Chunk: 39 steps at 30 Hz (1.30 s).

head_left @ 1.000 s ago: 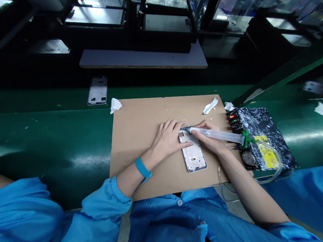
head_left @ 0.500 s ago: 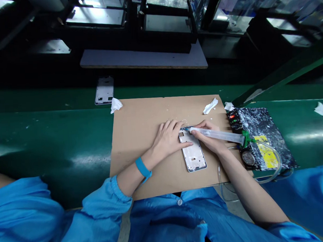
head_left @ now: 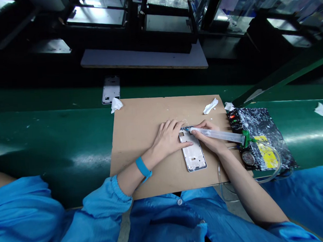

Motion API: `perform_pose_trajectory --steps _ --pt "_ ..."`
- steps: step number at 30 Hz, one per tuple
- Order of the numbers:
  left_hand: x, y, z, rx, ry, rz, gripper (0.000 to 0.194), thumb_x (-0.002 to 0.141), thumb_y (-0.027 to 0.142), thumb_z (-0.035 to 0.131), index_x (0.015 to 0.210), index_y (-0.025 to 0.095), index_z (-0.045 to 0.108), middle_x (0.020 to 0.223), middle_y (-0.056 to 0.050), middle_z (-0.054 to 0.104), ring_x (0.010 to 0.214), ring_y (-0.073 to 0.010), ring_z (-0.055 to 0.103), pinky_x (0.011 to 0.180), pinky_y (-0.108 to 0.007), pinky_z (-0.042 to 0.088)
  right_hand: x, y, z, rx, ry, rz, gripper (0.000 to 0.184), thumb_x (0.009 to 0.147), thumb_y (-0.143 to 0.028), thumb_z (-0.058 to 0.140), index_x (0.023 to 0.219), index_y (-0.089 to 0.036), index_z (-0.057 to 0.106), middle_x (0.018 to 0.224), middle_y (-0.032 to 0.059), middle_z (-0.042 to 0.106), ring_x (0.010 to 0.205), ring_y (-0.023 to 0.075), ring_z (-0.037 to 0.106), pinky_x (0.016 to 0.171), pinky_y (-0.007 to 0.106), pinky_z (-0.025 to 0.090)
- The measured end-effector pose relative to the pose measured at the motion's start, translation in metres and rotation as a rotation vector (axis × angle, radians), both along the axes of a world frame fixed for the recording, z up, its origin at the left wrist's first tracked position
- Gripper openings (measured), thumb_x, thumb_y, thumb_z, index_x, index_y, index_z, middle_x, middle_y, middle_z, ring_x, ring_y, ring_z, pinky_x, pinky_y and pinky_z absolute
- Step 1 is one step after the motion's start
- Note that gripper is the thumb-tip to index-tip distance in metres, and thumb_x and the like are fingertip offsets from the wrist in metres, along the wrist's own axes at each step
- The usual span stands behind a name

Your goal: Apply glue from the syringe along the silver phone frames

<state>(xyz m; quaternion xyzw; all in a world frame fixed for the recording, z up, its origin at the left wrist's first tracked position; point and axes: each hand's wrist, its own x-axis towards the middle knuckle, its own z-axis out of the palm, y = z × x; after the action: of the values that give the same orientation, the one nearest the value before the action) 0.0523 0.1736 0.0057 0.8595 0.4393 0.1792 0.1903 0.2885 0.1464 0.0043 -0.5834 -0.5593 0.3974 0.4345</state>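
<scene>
A white phone frame (head_left: 193, 154) lies on a brown cardboard sheet (head_left: 145, 122) in front of me. My left hand (head_left: 168, 138) rests flat on the cardboard with its fingers spread, the thumb pressing on the frame's upper left corner. My right hand (head_left: 209, 139) is closed around a clear glue syringe (head_left: 219, 135), held like a pen, with its tip at the frame's top edge. A clear hose (head_left: 274, 158) runs from the syringe's green end cap to the right.
A paint-spattered control box (head_left: 260, 137) with a gauge sits right of the cardboard. Crumpled white wipes (head_left: 210, 105) lie along the cardboard's far edge. Another phone frame (head_left: 110, 90) lies on the green conveyor belt (head_left: 43, 141) behind. Dark racks stand beyond.
The phone frame on the belt has travelled to the right. My hands and the syringe have stayed in place.
</scene>
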Motion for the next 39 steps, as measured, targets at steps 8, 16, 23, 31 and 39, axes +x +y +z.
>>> perform_pose_trajectory --steps 8,16,23,31,39 --pt "0.001 0.001 0.001 -0.013 0.005 0.004 0.092 0.093 0.077 0.088 0.162 0.022 0.06 0.141 -0.013 0.071 0.135 -0.0359 0.063 0.118 -0.05 0.049 -0.001 0.0 0.002 -0.008 0.002 -0.001 0.06 0.082 -0.081 0.095 0.091 -0.025 0.073 0.09 0.0094 0.082 0.076 0.0253 0.076 0.065 0.037 0.06" --pt "0.0 -0.001 0.005 -0.03 0.015 0.008 0.092 0.094 0.073 0.089 0.163 0.021 0.059 0.145 -0.012 0.071 0.137 -0.0343 0.063 0.121 -0.049 0.047 -0.002 0.0 0.006 -0.015 0.008 -0.012 0.063 0.078 -0.082 0.095 0.087 -0.025 0.072 0.084 0.0077 0.081 0.068 0.0212 0.069 0.06 0.033 0.054" --pt "0.0 -0.001 0.002 -0.017 0.014 0.007 0.093 0.095 0.075 0.087 0.163 0.019 0.058 0.146 -0.013 0.07 0.137 -0.0354 0.063 0.121 -0.05 0.048 -0.002 0.0 0.005 -0.012 0.021 -0.011 0.058 0.08 -0.076 0.097 0.086 -0.024 0.071 0.083 0.0071 0.08 0.068 0.021 0.069 0.06 0.033 0.054" --pt "-0.001 0.002 0.0 -0.063 0.019 0.019 0.095 0.092 0.076 0.089 0.165 0.022 0.058 0.146 -0.013 0.07 0.14 -0.0358 0.062 0.123 -0.051 0.048 -0.003 0.002 0.002 0.009 0.064 -0.052 0.06 0.078 -0.078 0.096 0.087 -0.025 0.072 0.086 0.0087 0.082 0.074 0.0237 0.073 0.07 0.037 0.06" --pt "-0.011 0.014 0.011 -0.055 0.105 0.083 0.098 0.091 0.079 0.088 0.165 0.023 0.056 0.162 -0.014 0.063 0.148 -0.0363 0.058 0.125 -0.051 0.048 -0.004 0.002 0.002 0.062 0.193 -0.211 0.06 0.076 -0.077 0.096 0.088 -0.023 0.072 0.069 0.0052 0.072 0.06 0.0211 0.066 0.058 0.033 0.052"
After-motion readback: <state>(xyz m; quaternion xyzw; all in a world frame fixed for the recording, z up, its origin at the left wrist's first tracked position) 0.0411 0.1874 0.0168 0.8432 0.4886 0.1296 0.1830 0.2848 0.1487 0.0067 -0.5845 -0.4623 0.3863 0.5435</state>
